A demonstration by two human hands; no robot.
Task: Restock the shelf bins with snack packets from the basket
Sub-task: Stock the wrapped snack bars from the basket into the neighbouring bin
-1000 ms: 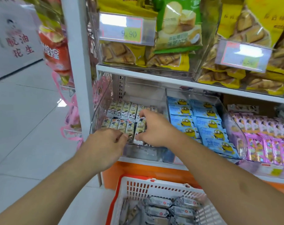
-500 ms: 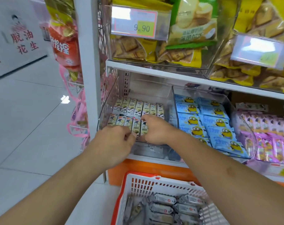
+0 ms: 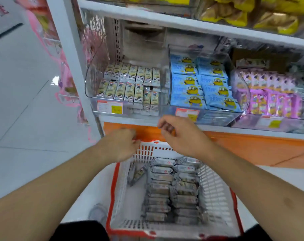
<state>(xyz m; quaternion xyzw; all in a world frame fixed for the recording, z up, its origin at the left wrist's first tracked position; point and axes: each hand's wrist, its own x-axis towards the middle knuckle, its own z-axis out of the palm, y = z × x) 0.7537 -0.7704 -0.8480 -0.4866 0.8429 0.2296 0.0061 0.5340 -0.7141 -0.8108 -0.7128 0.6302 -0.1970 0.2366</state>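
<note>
Left bin (image 3: 128,86) at shelf's left end partly stocked, room above; many packets (image 3: 172,188) left in basket (image 3: 215,185); left hand (image 3: 120,146) and right hand (image 3: 180,134) over its far rim, fingers loosely curled, empty.

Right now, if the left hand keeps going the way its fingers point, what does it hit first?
Probably the basket far rim: the left hand hovers at it, fingers towards the orange shelf base beyond. Depth is unclear.
</note>
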